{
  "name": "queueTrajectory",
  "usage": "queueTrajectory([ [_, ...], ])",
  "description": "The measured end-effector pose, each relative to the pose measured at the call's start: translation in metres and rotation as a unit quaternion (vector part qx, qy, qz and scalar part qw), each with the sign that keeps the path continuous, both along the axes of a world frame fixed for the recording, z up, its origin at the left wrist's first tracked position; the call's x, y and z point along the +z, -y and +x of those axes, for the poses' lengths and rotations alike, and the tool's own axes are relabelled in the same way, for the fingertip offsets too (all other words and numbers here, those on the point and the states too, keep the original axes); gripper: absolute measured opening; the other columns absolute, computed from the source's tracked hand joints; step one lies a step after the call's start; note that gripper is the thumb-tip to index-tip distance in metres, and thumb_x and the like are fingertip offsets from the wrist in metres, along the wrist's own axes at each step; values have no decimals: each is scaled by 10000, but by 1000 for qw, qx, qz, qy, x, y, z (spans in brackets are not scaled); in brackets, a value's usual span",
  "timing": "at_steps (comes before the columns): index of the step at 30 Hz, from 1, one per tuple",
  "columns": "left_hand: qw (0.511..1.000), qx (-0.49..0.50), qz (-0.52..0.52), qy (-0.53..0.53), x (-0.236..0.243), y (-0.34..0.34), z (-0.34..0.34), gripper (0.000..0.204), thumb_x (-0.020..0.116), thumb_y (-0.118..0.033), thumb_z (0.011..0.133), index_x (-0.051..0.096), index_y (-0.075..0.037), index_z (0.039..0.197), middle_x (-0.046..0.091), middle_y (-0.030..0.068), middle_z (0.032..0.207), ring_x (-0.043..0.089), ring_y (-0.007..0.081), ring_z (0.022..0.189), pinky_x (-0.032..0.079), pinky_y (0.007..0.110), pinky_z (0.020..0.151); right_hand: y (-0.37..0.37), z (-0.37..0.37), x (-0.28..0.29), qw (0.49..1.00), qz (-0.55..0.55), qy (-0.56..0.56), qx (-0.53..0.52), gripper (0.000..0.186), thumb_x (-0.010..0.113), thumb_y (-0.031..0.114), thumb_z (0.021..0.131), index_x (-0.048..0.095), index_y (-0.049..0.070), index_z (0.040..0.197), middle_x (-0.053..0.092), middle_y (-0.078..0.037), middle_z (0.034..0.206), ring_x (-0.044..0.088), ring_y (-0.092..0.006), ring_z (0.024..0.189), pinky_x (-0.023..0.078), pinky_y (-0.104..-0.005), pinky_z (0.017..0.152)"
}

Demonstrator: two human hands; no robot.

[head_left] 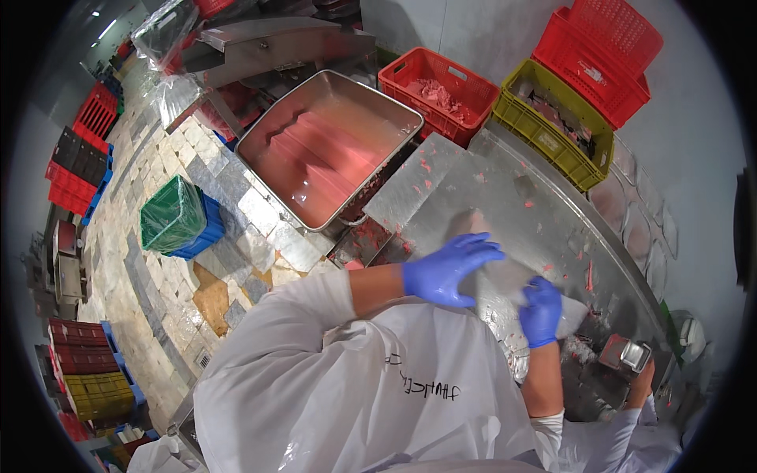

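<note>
Both my hands wear blue gloves above a steel work table (441, 185). My left hand (448, 270) has its fingers spread at the left edge of a pale, flat, blurred piece (505, 276) lying on the table; I cannot tell its material. My right hand (541, 312) is closed at the right side of that piece, its fingers curled. What it grips, if anything, is hidden and smeared. Pink scraps (590, 276) lie scattered on the steel around them. Beyond the table's left end, a steel tub (252, 169) holds long pink blocks (323, 154) in cloudy liquid.
A red crate (481, 87) with pink scraps and a yellow-green crate (603, 162) stand along the far side. Red crates (587, 75) are stacked behind. At right, another person's hand (643, 382) is beside a shiny metal object (635, 355). A lined blue bin (201, 236) sits on the floor.
</note>
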State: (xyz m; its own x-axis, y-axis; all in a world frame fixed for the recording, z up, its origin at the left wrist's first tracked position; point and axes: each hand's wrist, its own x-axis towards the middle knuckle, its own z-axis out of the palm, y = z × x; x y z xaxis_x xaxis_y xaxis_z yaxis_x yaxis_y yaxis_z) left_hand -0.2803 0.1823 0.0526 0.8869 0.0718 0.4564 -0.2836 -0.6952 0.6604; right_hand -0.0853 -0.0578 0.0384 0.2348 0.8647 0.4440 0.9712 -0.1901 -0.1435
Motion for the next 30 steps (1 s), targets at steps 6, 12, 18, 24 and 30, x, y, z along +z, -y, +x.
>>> queueTrajectory([
  [6,924,-18,61,-376,-99,-18,24,386,607,-316,818,706,-69,1098,713,188,1048,659,358,1060,498,461,930,-34,-41,105,998,7,46,-32,214,668,36,597,660,137,785,695,-47,934,649,-292,748,489,-415,664],
  [12,954,20,26,-298,-104,-49,-51,272,594,-290,834,700,-39,842,713,165,837,689,359,778,533,463,730,26,46,88,982,2,87,-167,146,659,23,699,680,138,786,701,-69,833,653,-322,685,502,-429,674],
  [18,731,-278,-618,-78,66,-45,-84,128,654,-159,838,609,-40,853,567,68,758,569,213,668,479,319,666,92,77,-92,925,-217,-38,-310,290,753,258,705,738,126,963,710,-122,952,669,-345,906,514,-439,871],
  [24,960,261,12,106,21,-143,-47,225,613,-264,963,625,-40,943,663,103,945,624,270,872,495,434,822,49,-35,-86,985,-123,-15,-123,278,749,138,671,666,82,930,672,-113,1054,599,-320,1109,398,-491,1061],
  [30,912,-70,-267,-305,34,-73,-72,376,496,-390,1030,668,-57,1029,681,122,1043,645,314,889,479,453,857,82,32,-62,923,-12,-309,-230,179,676,54,833,649,25,1008,682,-97,904,666,-254,820,526,-340,782],
])
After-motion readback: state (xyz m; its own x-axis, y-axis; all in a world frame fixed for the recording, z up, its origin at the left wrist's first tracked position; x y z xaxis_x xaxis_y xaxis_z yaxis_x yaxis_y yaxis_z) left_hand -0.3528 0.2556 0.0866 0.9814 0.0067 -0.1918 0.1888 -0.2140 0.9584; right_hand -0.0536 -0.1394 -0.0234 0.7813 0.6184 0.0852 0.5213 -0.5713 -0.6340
